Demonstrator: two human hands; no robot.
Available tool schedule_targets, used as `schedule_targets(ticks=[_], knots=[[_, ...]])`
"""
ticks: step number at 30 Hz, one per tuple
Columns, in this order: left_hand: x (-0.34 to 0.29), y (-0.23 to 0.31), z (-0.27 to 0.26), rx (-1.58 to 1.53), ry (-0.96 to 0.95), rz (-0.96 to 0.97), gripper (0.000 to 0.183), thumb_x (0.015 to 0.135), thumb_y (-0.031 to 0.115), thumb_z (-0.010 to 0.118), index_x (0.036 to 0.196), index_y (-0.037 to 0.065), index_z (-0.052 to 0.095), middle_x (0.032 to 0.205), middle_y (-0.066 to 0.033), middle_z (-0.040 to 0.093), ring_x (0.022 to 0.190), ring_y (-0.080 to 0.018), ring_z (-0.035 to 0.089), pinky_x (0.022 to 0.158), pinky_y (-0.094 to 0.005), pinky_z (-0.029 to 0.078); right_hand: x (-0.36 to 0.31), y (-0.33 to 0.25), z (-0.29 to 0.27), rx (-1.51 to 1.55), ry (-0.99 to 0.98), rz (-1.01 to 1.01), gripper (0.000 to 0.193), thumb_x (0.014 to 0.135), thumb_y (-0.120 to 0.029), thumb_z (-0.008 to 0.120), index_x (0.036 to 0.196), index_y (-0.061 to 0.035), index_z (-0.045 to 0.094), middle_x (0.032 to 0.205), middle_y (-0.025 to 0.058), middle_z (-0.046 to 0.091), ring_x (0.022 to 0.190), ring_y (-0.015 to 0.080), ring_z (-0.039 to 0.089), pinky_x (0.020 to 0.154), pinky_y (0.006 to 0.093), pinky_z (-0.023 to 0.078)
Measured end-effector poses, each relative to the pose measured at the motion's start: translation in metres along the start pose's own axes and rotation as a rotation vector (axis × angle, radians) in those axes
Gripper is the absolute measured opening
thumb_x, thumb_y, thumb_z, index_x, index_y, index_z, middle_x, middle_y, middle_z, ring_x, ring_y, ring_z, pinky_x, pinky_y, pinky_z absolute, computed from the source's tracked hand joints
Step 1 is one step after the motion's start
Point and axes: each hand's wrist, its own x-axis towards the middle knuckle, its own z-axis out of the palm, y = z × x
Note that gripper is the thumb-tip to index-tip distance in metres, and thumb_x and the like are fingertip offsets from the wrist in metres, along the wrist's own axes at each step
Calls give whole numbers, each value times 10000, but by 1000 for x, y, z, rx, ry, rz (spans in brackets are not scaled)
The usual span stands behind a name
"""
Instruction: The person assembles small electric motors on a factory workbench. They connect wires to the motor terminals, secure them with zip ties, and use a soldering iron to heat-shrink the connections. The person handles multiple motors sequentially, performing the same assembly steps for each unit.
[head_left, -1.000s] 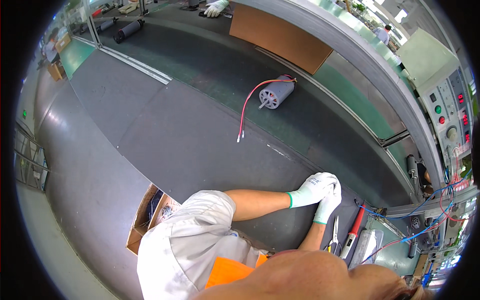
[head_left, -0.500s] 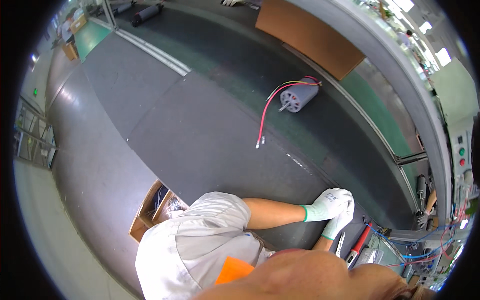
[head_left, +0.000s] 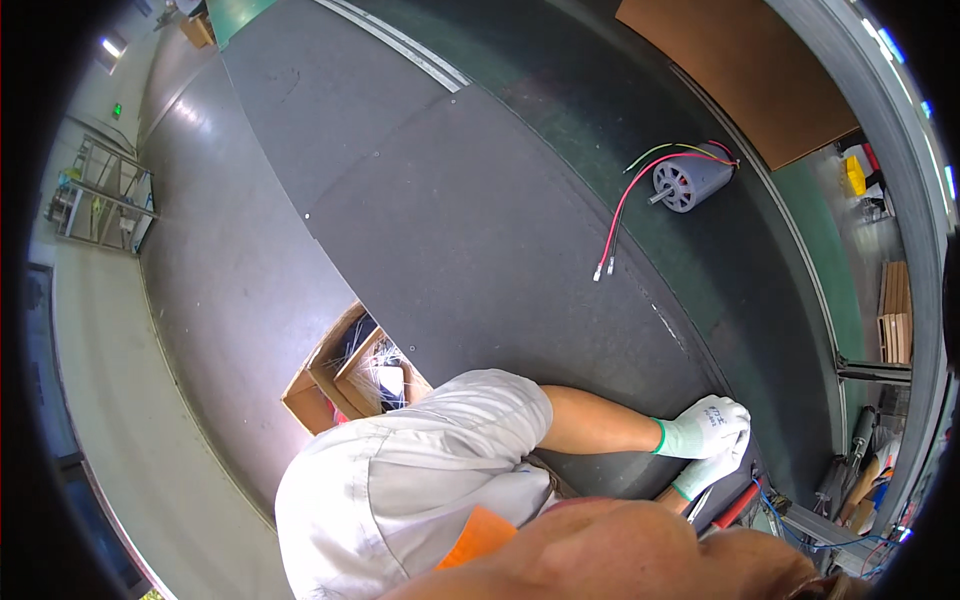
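My left hand [head_left: 707, 427] and my right hand [head_left: 712, 468], both in white gloves with green cuffs, are pressed together at the lower right over the dark bench mat [head_left: 480, 230]. The left lies over the right, and the fingers of both look closed. Anything between them is hidden. Farther off, a grey cylindrical electric motor [head_left: 700, 186] lies on its side on the dark green conveyor belt [head_left: 735, 285], its shaft pointing left. Red, black and yellow-green wires [head_left: 622, 210] run from it, and two terminal ends reach the mat. Neither hand touches the motor.
Beside my right hand lie a red-handled tool [head_left: 738, 503] and a slim metal tool [head_left: 699, 503]. An open cardboard box [head_left: 318, 373] with thin white strips stands left of my sleeve. A large brown cardboard sheet [head_left: 745, 70] stands behind the belt. Metal rails border the belt.
The view has turned, so the bench, motor and box appear shifted, the motor farther right. My hands stay pressed together. The motor appears to rest in the same place on the belt.
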Motion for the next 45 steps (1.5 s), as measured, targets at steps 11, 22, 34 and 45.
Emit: schedule_targets(ticks=[11, 22, 34, 45], knots=[[-2, 0, 3, 24, -11, -7, 178, 801, 206, 634, 936, 95, 672, 1035, -69, 645, 1009, -278, 625, 890, -439, 498, -8, -14, 13, -34, 17, 20, 430, 1033, -122, 414, 1404, 69, 518, 1358, 179, 581, 1200, 269, 604, 1049, 375, 473], [-3, -6, 9, -43, -51, 30, 211, 841, 223, 607, 967, 71, 681, 1072, -91, 652, 1017, -306, 621, 911, -460, 492, -4, -6, 2, 76, -61, 5, 383, 1042, -82, 437, 1376, 78, 536, 1341, 169, 598, 1184, 247, 617, 1034, 363, 491], [-4, -9, 5, -148, -120, -76, 224, 937, 192, 561, 1076, 64, 682, 1187, -129, 654, 1136, -345, 590, 1014, -475, 456, -2, 10, -3, -45, -31, -63, 373, 1052, -52, 479, 1395, 86, 531, 1345, 166, 615, 1165, 231, 634, 1003, 327, 513], [11, -3, -1, -285, -139, -60, 131, 866, 137, 605, 904, 20, 649, 940, -184, 646, 888, -374, 635, 793, -461, 520, -19, -22, 30, -339, 178, -59, 369, 971, -94, 565, 1292, 69, 649, 1276, 162, 686, 1163, 220, 646, 1029, 332, 499]])
